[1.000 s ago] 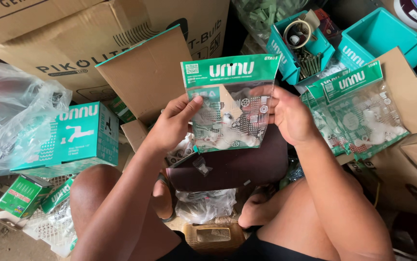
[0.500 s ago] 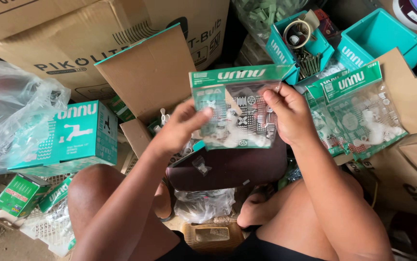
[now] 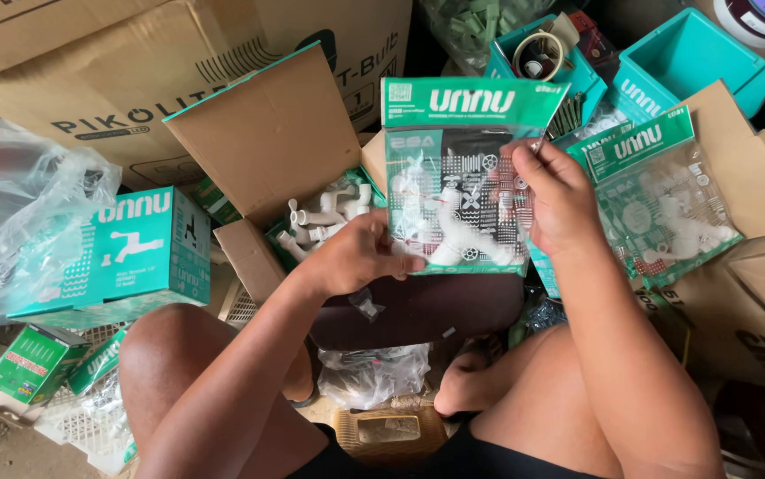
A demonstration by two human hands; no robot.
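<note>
I hold a clear plastic packet (image 3: 458,191) with a green header card and a white plastic tap inside, up in front of me. My right hand (image 3: 558,197) grips its right edge. My left hand (image 3: 360,255) pinches its lower left corner. Just left of the packet an open cardboard box (image 3: 267,142) holds several loose white plastic taps (image 3: 325,217). More packets of the same kind (image 3: 662,200) lie stacked to the right, behind my right hand.
A teal product box (image 3: 138,253) stands at left beside a crumpled clear plastic bag (image 3: 14,208). Open teal boxes (image 3: 693,62) sit at top right, one holding a tape roll (image 3: 538,49). Large cardboard cartons (image 3: 90,80) fill the back. My knees frame a dark stool (image 3: 418,310).
The packet has shifted right and slightly lower. My left hand dropped from the packet's left side to its bottom corner, uncovering the loose white taps in the open box.
</note>
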